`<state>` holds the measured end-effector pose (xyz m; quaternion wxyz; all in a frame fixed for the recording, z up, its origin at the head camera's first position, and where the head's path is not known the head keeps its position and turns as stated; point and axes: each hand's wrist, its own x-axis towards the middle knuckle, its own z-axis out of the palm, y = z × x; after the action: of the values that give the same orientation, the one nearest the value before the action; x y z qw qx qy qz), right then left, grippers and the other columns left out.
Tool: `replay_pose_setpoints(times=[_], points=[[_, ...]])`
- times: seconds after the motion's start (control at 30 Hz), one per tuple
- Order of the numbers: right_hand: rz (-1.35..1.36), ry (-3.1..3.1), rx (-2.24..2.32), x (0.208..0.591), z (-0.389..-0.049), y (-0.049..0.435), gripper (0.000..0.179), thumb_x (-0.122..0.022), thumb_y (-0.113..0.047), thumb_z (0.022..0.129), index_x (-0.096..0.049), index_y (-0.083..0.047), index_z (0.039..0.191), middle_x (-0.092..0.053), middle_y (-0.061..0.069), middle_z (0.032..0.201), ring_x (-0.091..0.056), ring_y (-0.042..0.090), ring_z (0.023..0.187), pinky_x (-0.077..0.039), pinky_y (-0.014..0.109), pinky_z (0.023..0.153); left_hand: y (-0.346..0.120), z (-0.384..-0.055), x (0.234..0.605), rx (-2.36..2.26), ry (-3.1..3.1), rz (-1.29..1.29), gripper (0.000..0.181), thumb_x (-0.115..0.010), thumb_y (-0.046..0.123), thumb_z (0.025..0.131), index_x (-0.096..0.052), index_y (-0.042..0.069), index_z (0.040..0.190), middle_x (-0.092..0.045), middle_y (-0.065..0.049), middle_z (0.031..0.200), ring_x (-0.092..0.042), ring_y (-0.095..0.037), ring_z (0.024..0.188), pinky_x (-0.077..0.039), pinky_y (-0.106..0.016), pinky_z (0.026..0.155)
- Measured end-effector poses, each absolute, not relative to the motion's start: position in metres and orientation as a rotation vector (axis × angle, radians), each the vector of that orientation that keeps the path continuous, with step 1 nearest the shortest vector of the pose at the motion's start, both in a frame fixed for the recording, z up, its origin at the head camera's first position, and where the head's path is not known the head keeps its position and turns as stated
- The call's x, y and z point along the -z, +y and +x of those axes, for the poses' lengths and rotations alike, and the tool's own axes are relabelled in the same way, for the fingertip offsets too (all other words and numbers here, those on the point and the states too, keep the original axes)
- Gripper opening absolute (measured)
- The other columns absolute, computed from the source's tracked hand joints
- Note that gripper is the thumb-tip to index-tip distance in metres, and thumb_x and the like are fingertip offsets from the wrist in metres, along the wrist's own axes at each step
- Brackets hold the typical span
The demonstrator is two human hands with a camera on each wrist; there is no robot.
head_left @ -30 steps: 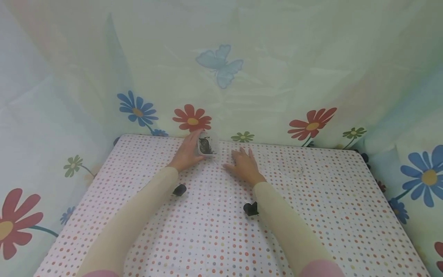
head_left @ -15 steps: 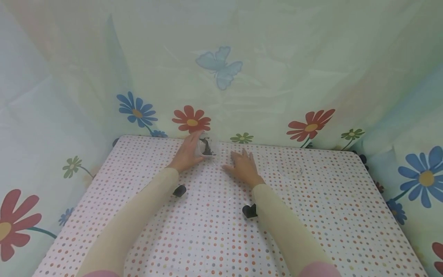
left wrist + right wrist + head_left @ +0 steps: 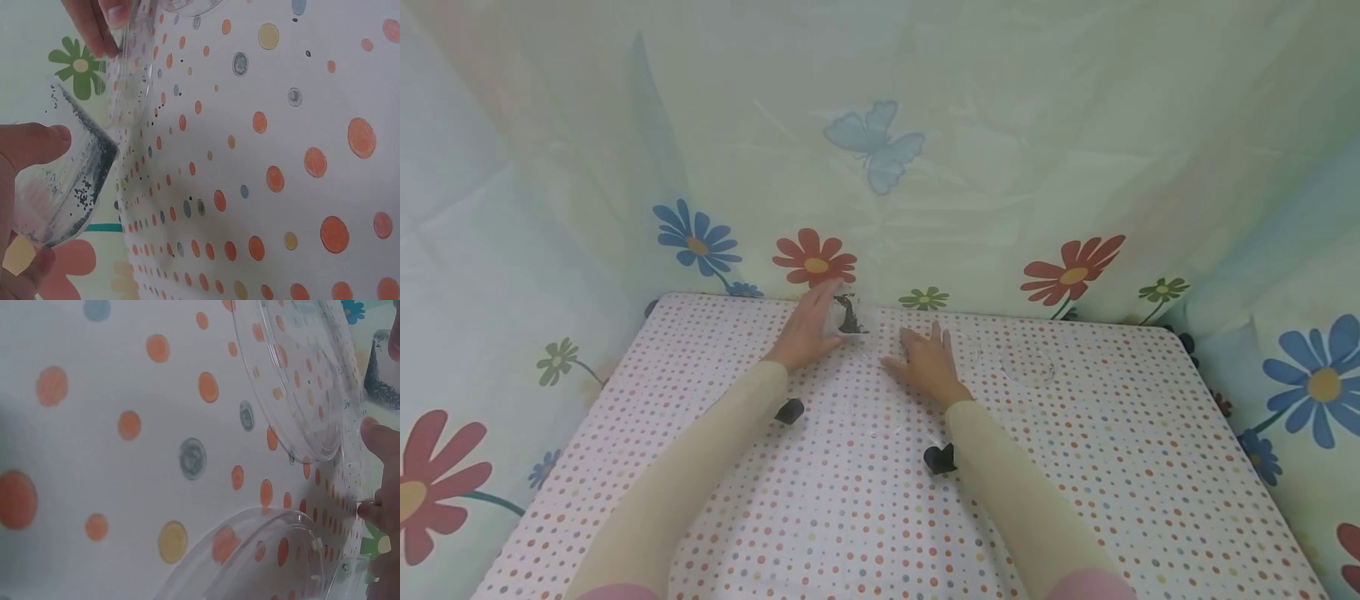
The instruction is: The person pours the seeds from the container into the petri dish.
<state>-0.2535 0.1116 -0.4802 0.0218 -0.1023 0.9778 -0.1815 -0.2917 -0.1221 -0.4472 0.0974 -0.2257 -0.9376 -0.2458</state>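
My left hand [image 3: 805, 329] grips a tilted clear plastic container [image 3: 44, 215] by its sides near the table's back edge. Small dark grains [image 3: 87, 175] cling to its walls and gather along its lower side. Just right of it, my right hand [image 3: 928, 362] reaches forward with fingers spread and rather straight. Its fingertips [image 3: 117, 14] are at the rim of a shallow clear round dish [image 3: 140, 69] in the left wrist view. Thumb [image 3: 378, 434] and fingers also lie at that area in the right wrist view. A few dark specks are scattered near the dish.
More clear round dishes stand on the dotted tabletop [image 3: 865, 517], such as the dish [image 3: 250, 562] low in the right wrist view and the dish [image 3: 1030, 365] to the right of my right hand. A flowered curtain [image 3: 985, 208] hangs behind the table's back edge.
The dark grains seen in the container have shifted and their patch has become smaller as its tilt changes slightly. Both hands stay in nearly the same places.
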Motion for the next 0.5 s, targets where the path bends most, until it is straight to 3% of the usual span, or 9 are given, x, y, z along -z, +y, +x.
replay_pose_setpoints(times=[0.5], points=[[-0.286, 3.042, 0.520, 0.4802, -0.2527, 0.1099, 0.073, -0.055, -0.054, 0.092, -0.042, -0.006, 0.145, -0.044, 0.013, 0.150, -0.013, 0.051, 0.145, -0.005, 0.058, 0.121, -0.1166, -0.2924, 0.4465, 0.695, -2.753, -0.724, 0.098, -0.082, 0.013, 0.075, -0.022, 0.020, 0.153, -0.031, -0.001, 0.156, -0.030, -0.021, 0.145, -0.030, -0.039, 0.119]])
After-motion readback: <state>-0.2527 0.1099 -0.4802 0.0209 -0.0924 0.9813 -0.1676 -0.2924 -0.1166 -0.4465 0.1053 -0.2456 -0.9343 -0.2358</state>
